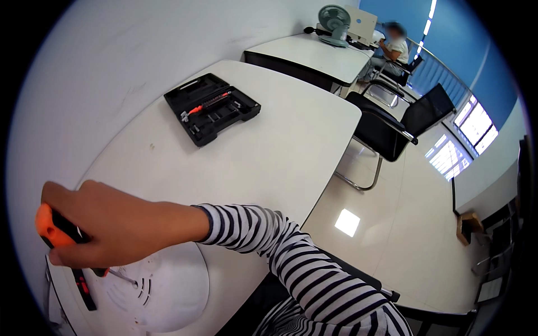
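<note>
My right hand (115,227), its arm in a striped sleeve, reaches to the left and is closed around the orange-and-black handle of a screwdriver (49,225). The metal shaft slants out below the hand, its tip at the curved slots of a round white plate (174,288) on the table. Just left of that plate lies a slim black-and-red object (84,289), partly hidden by the hand. My left hand is out of view.
An opened black tool case (224,120) with bits and a red-orange tool lies farther back on the white table (280,129). A wall borders the left. Right of the table stands a black chair (386,123). A person (397,50) sits at another desk with a fan (334,25).
</note>
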